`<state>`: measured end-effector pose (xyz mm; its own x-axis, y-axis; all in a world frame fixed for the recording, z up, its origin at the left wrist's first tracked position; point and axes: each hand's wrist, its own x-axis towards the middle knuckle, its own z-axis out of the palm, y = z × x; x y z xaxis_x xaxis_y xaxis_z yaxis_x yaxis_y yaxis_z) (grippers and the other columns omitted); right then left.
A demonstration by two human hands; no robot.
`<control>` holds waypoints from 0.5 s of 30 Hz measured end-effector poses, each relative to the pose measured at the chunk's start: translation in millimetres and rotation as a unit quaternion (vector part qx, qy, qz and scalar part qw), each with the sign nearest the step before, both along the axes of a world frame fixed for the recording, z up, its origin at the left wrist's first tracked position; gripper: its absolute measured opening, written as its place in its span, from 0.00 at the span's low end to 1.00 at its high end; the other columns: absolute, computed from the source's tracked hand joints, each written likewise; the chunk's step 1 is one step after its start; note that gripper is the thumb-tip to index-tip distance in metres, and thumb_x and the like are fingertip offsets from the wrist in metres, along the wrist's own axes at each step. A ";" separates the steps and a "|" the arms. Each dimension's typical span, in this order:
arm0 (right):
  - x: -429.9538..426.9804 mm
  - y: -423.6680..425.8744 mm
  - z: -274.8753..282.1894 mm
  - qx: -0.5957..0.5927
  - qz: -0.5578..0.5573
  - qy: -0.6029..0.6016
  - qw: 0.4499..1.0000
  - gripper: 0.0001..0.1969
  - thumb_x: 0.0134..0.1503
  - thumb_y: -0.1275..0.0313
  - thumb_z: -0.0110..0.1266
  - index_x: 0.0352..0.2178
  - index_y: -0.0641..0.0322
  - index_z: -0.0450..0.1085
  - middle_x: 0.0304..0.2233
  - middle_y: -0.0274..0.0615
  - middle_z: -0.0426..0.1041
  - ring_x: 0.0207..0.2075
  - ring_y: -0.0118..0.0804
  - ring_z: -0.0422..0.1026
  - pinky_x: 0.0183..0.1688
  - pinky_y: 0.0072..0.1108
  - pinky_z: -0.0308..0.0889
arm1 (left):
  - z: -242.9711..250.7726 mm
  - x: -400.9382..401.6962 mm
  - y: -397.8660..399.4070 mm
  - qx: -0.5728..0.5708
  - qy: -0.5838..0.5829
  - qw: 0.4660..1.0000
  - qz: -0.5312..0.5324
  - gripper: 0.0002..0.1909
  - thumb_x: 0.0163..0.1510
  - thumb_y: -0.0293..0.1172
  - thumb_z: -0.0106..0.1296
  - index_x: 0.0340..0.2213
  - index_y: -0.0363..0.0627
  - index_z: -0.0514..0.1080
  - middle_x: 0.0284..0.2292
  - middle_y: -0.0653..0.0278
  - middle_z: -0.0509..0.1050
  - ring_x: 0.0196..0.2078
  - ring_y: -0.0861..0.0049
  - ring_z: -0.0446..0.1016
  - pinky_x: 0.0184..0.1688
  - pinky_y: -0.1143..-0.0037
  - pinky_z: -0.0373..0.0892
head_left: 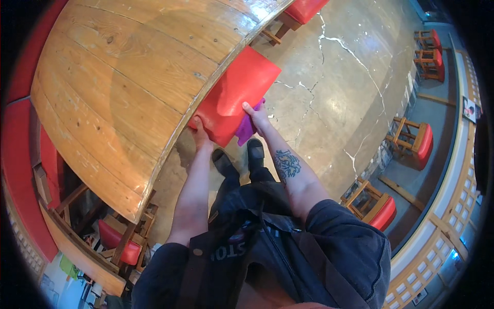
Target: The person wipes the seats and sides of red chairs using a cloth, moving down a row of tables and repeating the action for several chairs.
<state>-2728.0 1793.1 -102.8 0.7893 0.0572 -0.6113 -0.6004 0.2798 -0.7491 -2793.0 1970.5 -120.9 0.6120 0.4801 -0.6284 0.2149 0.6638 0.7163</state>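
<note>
A bench seat padded in red vinyl (235, 85) stands at the long edge of a plank-topped wooden table (154, 69), partly under it. My left hand (201, 133) grips the near left corner of the seat, thumb on top and fingers hidden below. At the near right side, my right hand (257, 116) has its thumb on the red vinyl. A purple cloth (247, 129) is pinched in that same hand and hangs down beside the seat. My shoes stand on the floor just below.
Another red-topped seat (307, 9) is farther along the table. Wooden stools with red pads (415, 143) line the right side, by a lattice partition (444, 247). A red booth bench (23, 162) runs along the left. White-filled cracks cross the concrete floor (347, 96).
</note>
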 end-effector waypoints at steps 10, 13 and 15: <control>-0.7 11.1 9.7 -0.018 0.017 -0.018 1.000 0.28 0.45 0.62 0.56 0.45 0.64 0.56 0.42 0.42 0.65 0.43 0.37 0.64 0.47 0.29 0.59 | 8.0 -0.6 16.3 0.030 -0.044 0.998 -0.046 0.46 0.43 0.57 0.49 0.53 0.51 0.38 0.51 0.61 0.52 0.51 0.67 0.57 0.50 0.64 0.56; -5.7 -6.3 8.7 -0.023 0.040 -0.009 0.999 0.28 0.45 0.62 0.57 0.45 0.62 0.57 0.41 0.43 0.66 0.39 0.36 0.67 0.42 0.27 0.64 | 37.7 -10.8 21.8 -0.024 0.157 0.979 -0.129 0.46 0.43 0.62 0.44 0.54 0.49 0.39 0.53 0.59 0.49 0.52 0.65 0.56 0.52 0.63 0.53; -21.9 -9.9 24.1 0.027 0.198 0.105 0.974 0.27 0.44 0.65 0.58 0.44 0.60 0.57 0.36 0.42 0.68 0.34 0.36 0.69 0.34 0.29 0.68 | 49.7 -52.0 64.0 0.084 0.197 0.908 -0.360 0.47 0.42 0.66 0.39 0.54 0.45 0.43 0.54 0.58 0.50 0.53 0.65 0.54 0.53 0.67 0.51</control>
<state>-2749.8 1783.3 -78.7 0.5572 0.3679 -0.7445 -0.8074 0.0304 -0.5892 -2845.0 2034.5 -71.2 0.5486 0.1537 -0.8218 0.8116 0.1382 0.5677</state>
